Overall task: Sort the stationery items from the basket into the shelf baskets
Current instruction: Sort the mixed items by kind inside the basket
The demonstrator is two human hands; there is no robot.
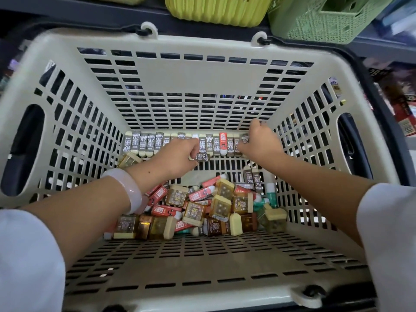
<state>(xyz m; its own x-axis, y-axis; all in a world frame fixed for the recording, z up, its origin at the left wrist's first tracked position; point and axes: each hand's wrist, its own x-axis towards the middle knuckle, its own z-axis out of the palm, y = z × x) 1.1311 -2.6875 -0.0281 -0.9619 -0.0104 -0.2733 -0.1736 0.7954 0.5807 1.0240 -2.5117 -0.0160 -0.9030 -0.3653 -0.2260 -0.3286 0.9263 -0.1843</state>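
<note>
Inside the cream basket (67, 122), the left hand (180, 154) pinches a small 2B eraser (202, 157); the right hand (258, 140) curls round another eraser (245, 138) beside the far row. Light, firm blocks, probably best held by their long sides.

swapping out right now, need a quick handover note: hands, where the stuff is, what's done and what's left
Left hand pinches one grey 2B eraser above the basket floor.
Right hand grips another 2B eraser at the right end of the far row.
Cream basket: a row of grey 2B erasers stands along its far wall, with one red eraser among them. A loose pile of red erasers, amber boxes and a few green-white pieces lies in the middle.
Done: the row is lined up.
Left: pile unsorted; the green shelf baskets behind appear still to be filled.
</note>
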